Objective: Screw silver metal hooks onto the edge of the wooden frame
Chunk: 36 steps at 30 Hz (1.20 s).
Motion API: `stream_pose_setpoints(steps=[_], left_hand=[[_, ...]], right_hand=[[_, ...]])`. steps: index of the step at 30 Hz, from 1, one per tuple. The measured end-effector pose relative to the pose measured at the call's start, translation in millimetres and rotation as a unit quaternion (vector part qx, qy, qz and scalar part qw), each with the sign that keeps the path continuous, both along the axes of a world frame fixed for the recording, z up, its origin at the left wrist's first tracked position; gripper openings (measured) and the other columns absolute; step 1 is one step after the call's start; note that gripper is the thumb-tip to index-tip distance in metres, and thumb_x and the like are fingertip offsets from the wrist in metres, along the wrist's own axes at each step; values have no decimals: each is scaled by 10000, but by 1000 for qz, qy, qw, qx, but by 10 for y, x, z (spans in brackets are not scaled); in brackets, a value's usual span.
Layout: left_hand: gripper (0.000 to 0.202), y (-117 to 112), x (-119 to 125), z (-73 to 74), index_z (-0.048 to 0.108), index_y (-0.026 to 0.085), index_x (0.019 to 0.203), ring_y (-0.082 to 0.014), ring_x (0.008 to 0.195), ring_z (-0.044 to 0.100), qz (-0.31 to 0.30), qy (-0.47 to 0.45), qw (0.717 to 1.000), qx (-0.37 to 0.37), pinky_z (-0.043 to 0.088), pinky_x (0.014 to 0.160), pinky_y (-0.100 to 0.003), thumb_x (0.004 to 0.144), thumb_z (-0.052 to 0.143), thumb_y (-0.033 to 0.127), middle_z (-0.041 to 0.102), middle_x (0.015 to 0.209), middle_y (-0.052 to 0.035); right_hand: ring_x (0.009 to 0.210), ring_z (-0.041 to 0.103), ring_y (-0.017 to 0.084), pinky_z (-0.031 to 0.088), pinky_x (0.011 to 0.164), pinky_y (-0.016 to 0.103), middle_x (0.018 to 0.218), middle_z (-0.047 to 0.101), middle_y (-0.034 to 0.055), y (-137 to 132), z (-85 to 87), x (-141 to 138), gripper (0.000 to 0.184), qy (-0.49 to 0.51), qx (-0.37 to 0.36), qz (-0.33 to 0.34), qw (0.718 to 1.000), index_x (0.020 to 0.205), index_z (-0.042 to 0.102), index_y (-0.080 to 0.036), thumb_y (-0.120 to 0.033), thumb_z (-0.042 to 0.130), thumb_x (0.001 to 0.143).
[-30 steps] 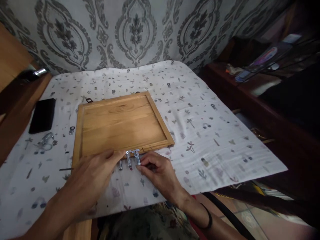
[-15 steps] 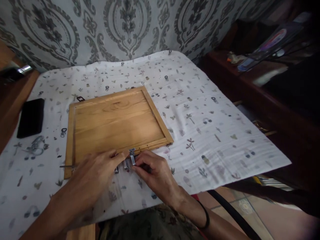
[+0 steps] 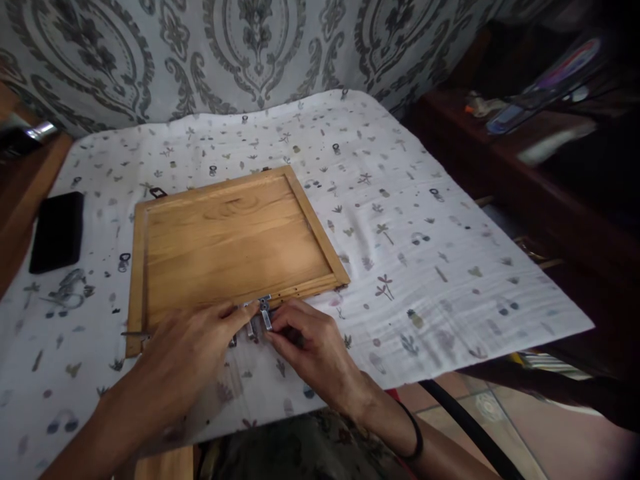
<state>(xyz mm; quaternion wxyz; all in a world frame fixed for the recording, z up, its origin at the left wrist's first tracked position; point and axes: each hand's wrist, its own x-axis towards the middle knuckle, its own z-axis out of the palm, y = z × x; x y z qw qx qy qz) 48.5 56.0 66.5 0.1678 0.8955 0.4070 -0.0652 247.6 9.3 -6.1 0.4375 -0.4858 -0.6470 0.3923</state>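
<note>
A shallow framed wooden panel (image 3: pixel 225 247) lies on the patterned cloth. Along its front edge sits a small silvery metal bracket (image 3: pixel 265 317), with similar metal pieces (image 3: pixel 251 329) to the left, partly covered. My left hand (image 3: pixel 193 337) lies over the front left part of the panel, its fingertips pressed against the bracket's left side; most of its fingers are hidden. Thumb and forefinger of my right hand (image 3: pixel 310 340) pinch the bracket's lower right end. A thin metal strip (image 3: pixel 134 334) pokes out left of my left hand, crossing the frame; its other end is hidden.
A black phone-like slab (image 3: pixel 57 232) and a blurred, clear or silvery item (image 3: pixel 70 288) are on the cloth (image 3: pixel 410 267) at left. Dark metal fittings (image 3: pixel 158 193) project from the panel's back edge. A dark wooden ledge (image 3: pixel 500 160) with a bottle-like item (image 3: pixel 545 87) stands at right.
The view has shifted slightly. Both hands stay at the front edge, and the upper part of the bracket appears turned a little against the panel's edge.
</note>
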Motion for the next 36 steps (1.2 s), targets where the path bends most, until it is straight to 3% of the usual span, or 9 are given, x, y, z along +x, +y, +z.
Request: stream_pose_setpoints(steps=[8,13,18,23,30,36], left_hand=[[630,-24,-30,-56,601,289,1396,-240,1027,727,4,-7,1000,15,573,881,-379,876,397,-2,756,1135,-60],[587,-37,-89,-80,554,293,1443,-247,1024,721,-11,0,1000,23,571,865,-379,909,446,73,748,1149,-83],[587,-34,-57,-55,605,305,1396,-252,1022,723,-2,16,1000,27,573,851,-385,888,450,54,751,1156,-79],[572,-35,-56,-69,598,299,1407,-259,1044,719,5,22,1000,19,574,864,-393,890,488,79,749,1172,-84],[613,-59,-82,-133,600,293,1399,-264,1053,722,2,-15,999,33,572,875,-407,870,432,31,750,1172,-74],[618,-61,-70,-121,595,296,1405,-280,1030,723,-8,27,999,23,579,819,-406,864,439,42,747,1186,-77]], right_hand=[[772,648,137,525,687,239,834,681,25,-10,75,47,130,0,41,2,999,837,666,-186,-196,635,964],[825,681,154,567,732,268,908,699,49,14,180,164,162,-103,78,6,992,982,691,-172,-198,535,1021],[811,678,173,574,687,281,994,682,98,75,144,215,312,-271,168,24,947,1169,668,-132,-77,410,1001],[772,629,163,515,611,248,953,655,81,110,100,208,400,-372,194,37,907,1248,630,-158,-20,430,931],[807,619,183,515,608,256,945,664,91,86,132,197,341,-411,202,52,888,1242,622,-130,-47,483,942],[1093,646,245,609,824,344,1289,669,173,88,68,236,393,-363,237,81,897,1321,585,-49,-25,466,947]])
